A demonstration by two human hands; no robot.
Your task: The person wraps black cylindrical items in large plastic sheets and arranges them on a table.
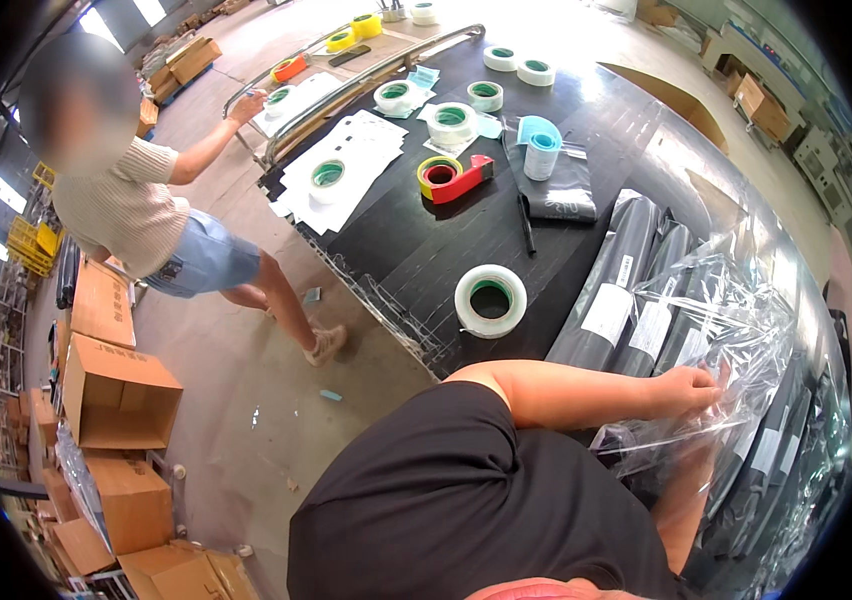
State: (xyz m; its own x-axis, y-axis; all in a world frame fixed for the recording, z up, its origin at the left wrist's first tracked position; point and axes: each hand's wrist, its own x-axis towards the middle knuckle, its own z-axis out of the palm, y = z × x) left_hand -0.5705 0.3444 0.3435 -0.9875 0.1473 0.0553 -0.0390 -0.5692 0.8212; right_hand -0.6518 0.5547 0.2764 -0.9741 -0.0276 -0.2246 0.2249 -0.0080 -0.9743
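Note:
My left hand (691,390) reaches across my body and pinches the crumpled edge of a clear plastic bag (736,330) at the right side of the black table (416,250). My right forearm (684,510) rises from below into the same bag, and the hand itself is veiled by the glossy film. Under and beside the bag lie several long dark grey wrapped packages (618,270) with white labels, side by side.
A clear tape roll (490,300), a red tape dispenser (454,178), a black pen (526,222), more tape rolls (452,120) and white sheets (346,165) lie on the table. Another person (136,210) stands at its far left corner. Cardboard boxes (116,395) sit on the floor.

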